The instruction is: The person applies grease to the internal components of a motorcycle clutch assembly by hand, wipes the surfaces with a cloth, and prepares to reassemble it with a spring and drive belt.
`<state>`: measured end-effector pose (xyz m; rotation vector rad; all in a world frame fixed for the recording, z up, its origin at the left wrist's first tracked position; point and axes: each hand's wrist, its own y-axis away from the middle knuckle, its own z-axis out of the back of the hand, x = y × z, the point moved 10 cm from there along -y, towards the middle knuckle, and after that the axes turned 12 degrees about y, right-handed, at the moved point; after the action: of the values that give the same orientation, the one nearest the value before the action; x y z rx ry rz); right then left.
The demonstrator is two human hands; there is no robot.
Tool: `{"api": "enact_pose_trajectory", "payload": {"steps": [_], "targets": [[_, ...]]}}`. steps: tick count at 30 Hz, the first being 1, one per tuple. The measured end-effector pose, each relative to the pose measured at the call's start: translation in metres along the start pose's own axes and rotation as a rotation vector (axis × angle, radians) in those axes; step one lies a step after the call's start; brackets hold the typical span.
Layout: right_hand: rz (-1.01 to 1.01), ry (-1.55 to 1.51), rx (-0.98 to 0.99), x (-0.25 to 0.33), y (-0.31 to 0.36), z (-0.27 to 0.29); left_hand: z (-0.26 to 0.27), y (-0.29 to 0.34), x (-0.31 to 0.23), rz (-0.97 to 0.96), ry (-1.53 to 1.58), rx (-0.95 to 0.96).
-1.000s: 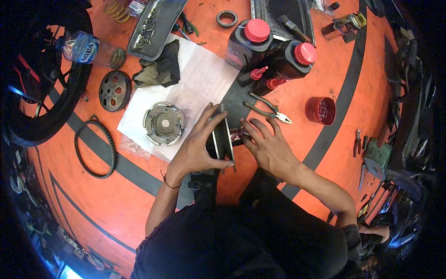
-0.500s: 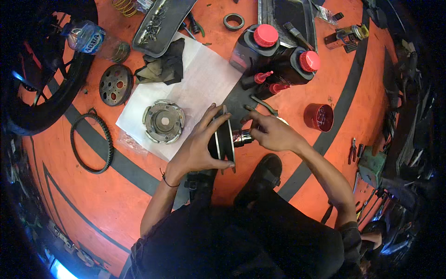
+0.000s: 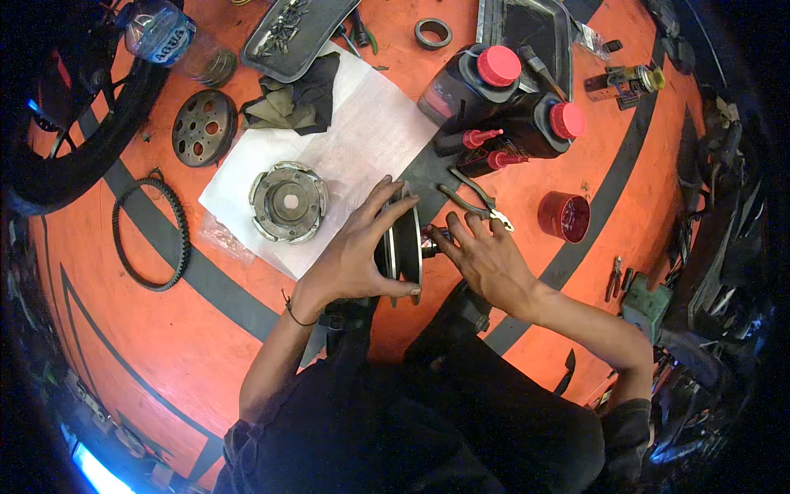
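Observation:
A scooter drive pulley [image 3: 406,247] with two dark discs and bright metal rims stands on edge between my hands, above the floor near my feet. My left hand [image 3: 350,253] is wrapped round its left side, fingers over the top edge and thumb along the bottom. From its right face juts a short shiny hub [image 3: 429,240] with reddish smears. My right hand [image 3: 496,272] has its thumb and forefinger at this hub, the other fingers bent and raised; the palm side is hidden. Just beyond the right hand lie pliers [image 3: 477,198] with dark handles.
A clutch assembly [image 3: 288,202] rests on white paper [image 3: 374,107]; a drive belt [image 3: 122,235] and clutch bell [image 3: 204,128] lie left. Dark bottles with red caps [image 3: 499,66] stand ahead, with a red grease tub [image 3: 564,216] at right. A parts tray [image 3: 300,37] is far left.
My right hand has turned and come lower, its back now showing and its fingers more spread at the hub. The pliers have come into fuller view. My left hand keeps its hold.

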<state>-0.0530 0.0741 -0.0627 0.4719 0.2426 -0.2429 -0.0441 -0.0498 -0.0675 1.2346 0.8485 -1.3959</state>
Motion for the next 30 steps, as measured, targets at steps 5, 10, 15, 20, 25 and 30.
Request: {"api": "enact_pose_trajectory", "payload": {"steps": [5,10,15,20,25,30], "targets": [[0.089,0.204,0.023,0.009,-0.005,0.009,-0.001,0.000,0.002,0.006,0.028,0.016],[0.177,0.253,-0.019,0.013,-0.017,0.019,-0.002,-0.001,0.003,0.004,0.024,0.026],[0.281,0.251,-0.047,0.015,-0.023,0.023,-0.002,-0.001,0.002,0.009,0.025,0.024],[0.353,0.088,-0.047,0.014,-0.019,0.023,-0.003,-0.003,0.002,0.005,0.030,0.026],[0.010,-0.545,-0.047,-0.040,-0.009,0.009,0.001,0.000,0.003,0.007,0.029,-0.004],[-0.225,-1.272,-0.068,-0.026,0.010,-0.043,0.001,-0.003,0.000,0.014,0.006,0.016]]}}
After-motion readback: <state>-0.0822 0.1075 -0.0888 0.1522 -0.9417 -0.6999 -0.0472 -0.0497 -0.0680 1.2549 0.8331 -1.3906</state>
